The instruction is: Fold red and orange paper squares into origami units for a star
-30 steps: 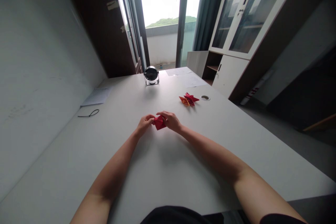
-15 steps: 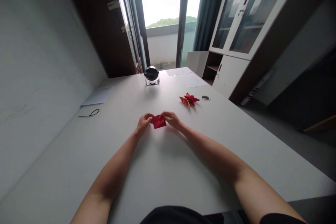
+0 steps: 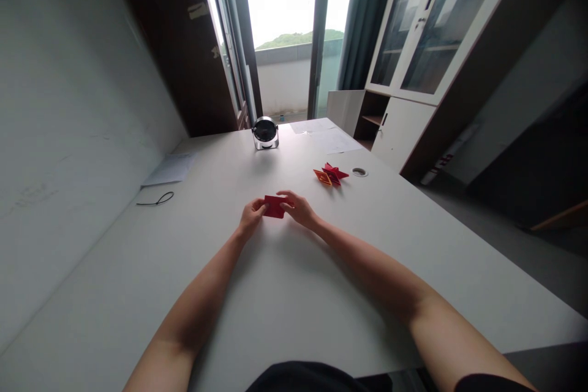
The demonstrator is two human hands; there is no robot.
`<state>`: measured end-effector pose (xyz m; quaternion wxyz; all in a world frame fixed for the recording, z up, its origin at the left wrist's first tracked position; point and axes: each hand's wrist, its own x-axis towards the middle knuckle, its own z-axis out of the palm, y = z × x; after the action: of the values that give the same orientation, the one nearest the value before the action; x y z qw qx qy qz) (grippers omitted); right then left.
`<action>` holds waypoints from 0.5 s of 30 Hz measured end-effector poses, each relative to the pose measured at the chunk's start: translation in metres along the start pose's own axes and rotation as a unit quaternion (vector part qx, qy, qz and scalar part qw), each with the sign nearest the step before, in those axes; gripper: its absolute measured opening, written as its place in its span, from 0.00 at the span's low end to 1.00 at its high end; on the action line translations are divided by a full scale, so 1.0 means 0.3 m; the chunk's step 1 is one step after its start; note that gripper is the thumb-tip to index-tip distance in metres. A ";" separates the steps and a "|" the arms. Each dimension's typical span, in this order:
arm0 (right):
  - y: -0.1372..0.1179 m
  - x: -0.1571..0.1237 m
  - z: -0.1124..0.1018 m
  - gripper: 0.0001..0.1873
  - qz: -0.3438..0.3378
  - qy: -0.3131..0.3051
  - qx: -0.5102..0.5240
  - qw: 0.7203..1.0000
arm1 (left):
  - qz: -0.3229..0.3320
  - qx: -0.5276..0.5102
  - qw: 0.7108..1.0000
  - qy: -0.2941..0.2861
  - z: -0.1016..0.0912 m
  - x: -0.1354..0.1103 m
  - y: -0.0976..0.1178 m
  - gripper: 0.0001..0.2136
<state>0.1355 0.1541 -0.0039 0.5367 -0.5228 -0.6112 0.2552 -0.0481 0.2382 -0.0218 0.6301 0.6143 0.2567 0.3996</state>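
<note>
A small red rectangular piece of folded paper (image 3: 274, 207) is held up over a white flat-topped table (image 3: 285, 294), well in from the near edge and between the left and right edges; whether its lower edge touches the tabletop is hard to tell. It looks very light and fairly stiff where layered, yet likely to crease or tear if squeezed, so its short ends seem the best places to pinch. The left hand (image 3: 253, 213) grips the left end between thumb and fingers; the right hand (image 3: 299, 208) holds the right end loosely, forefinger reaching above the top edge. Toward the table's right edge sits a cluster of pointed red and orange folded-paper pieces (image 3: 329, 175), beside a round white-rimmed hole (image 3: 359, 172). A round black device on a silver stand (image 3: 265, 133) stands near the far edge.
</note>
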 end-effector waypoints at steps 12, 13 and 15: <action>-0.020 -0.004 -0.004 0.13 -0.072 -0.017 -0.002 0.997 | -0.009 0.017 0.999 0.029 -0.003 0.009 -0.002 0.16; -0.023 -0.006 -0.003 0.12 -0.082 -0.025 0.000 0.996 | -0.007 0.027 0.999 0.019 -0.003 0.008 -0.002 0.15; -0.022 -0.008 0.000 0.09 -0.096 -0.033 0.004 0.995 | 0.000 0.051 0.999 -0.001 -0.003 0.004 0.000 0.14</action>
<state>0.1327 0.1498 0.0010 0.5406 -0.4508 -0.6748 0.2217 -0.0482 0.2396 -0.0217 0.5983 0.6458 0.2759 0.3857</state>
